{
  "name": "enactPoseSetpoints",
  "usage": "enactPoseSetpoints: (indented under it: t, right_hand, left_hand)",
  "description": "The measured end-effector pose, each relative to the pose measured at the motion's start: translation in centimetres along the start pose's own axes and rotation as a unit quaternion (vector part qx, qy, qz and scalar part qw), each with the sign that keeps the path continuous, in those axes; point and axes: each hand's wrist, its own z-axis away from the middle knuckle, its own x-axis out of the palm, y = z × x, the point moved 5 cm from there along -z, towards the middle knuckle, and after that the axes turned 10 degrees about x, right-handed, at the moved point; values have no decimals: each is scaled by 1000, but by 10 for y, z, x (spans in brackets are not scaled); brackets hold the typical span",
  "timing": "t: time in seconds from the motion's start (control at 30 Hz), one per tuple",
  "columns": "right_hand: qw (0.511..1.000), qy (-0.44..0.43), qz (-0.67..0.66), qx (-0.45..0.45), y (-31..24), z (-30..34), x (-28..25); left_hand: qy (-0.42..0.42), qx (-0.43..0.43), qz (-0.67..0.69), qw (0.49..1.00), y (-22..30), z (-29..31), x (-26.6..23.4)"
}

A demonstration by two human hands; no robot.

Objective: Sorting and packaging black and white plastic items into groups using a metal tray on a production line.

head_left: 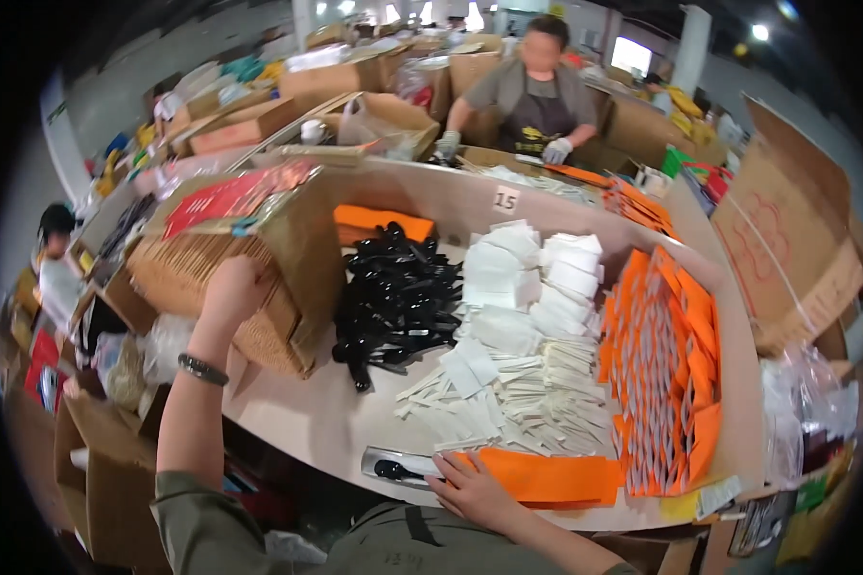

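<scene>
My left hand [238,286] is raised against a tight stack of brown kraft pieces [177,280] in a tilted cardboard box [312,254]. Its fingers look curled; whatever they grip is hidden. My right hand [472,489] lies with fingers stretched out on the left end of a flat orange sleeve [556,479] at the table's front edge. Beside its fingertips, a black plastic spoon [393,470] rests on a small silvery tray or pouch [374,458]. Behind it spread piles of thin white paper packets [556,407] and folded white napkins [508,278].
Black spoons [393,297] are heaped beside the box. Many orange sleeves [657,374] stand in overlapping rows along the right wall of the table [297,422]. A low partition [451,196] separates a gloved co-worker [542,105]. Open cardboard boxes [786,220] stand around the table.
</scene>
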Motion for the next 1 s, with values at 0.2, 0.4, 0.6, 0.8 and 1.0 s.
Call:
enactPoseSetpoints:
  t: [0.2, 0.4, 0.6, 0.8, 1.0]
  right_hand:
    - [993, 22, -112, 11, 15, 11, 4]
    - [991, -38, -116, 51, 22, 2, -23]
    - [992, -84, -53, 74, 24, 2, -18]
    - [995, -50, -56, 69, 11, -2, -17]
    - [990, -26, -69, 119, 5, -17, -15]
  left_hand:
    - [119, 4, -109, 987, -13, 2, -5]
    - [295, -261, 424, 815, -32, 157, 35]
    - [-232, -94, 542, 802, 87, 215, 135]
    - [-221, -27, 464, 857, 128, 196, 144]
    - [-84, -13, 283, 955, 199, 179, 144]
